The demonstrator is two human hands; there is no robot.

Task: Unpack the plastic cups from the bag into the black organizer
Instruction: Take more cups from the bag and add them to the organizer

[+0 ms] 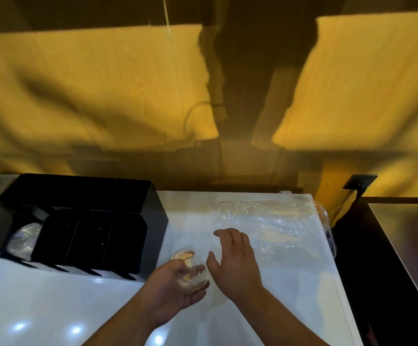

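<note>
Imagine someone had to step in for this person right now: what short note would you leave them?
Left hand: fingers closed around a clear plastic cup, held just above the white counter.
Right hand: open, empty, hovering beside the cup.
Bag: clear plastic, lying flat on the counter to the right; I cannot tell if cups remain inside.
Black organizer: on the left; something clear and plastic sits in its leftmost slot, the other slots look dark.
Done: at least one cup out of the bag.
Left: put the held cup into the organizer, then check the bag.
</note>
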